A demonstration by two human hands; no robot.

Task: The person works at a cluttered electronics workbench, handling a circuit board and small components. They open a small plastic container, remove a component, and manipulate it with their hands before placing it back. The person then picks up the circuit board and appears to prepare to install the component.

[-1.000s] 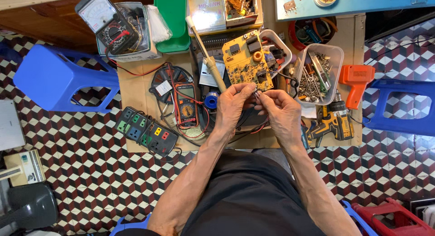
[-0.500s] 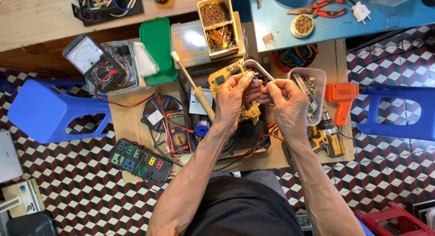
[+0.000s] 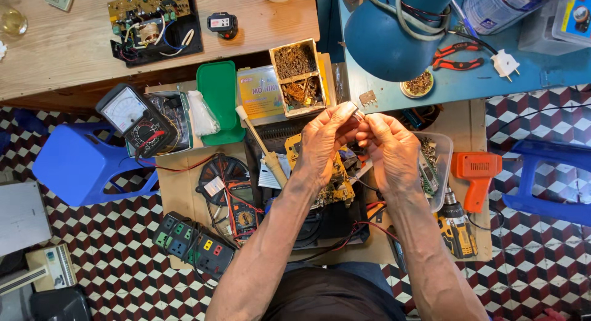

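Both hands raised together over the low tabletop (image 3: 184,191); left hand (image 3: 325,142) and right hand (image 3: 389,150) meet at the fingertips, pinching a small metal part (image 3: 357,114) between them; part too small to tell what kind; both grips pressed together on it, left thumb and fingers closed, right fingers curled in. Part sits up near the edge of the blue tabletop (image 3: 523,81), above a yellow circuit board (image 3: 332,185) lying under the left wrist; red and black wires (image 3: 363,225) run out below the board. Clear plastic tray (image 3: 440,167) of small parts just right of the right hand; orange soldering gun (image 3: 475,173) beside it; yellow drill (image 3: 457,228) below. Left of the hands: brush (image 3: 261,150) with pale handle, green lid (image 3: 218,102), analog meter (image 3: 132,117), small digital meter (image 3: 244,217), power strip (image 3: 194,244). Open box of rusty bits (image 3: 297,77) above the left hand; blue lamp (image 3: 400,31) and red pliers (image 3: 458,55) on the blue tabletop; blue stool (image 3: 80,167) on the chequered floor (image 3: 104,265).
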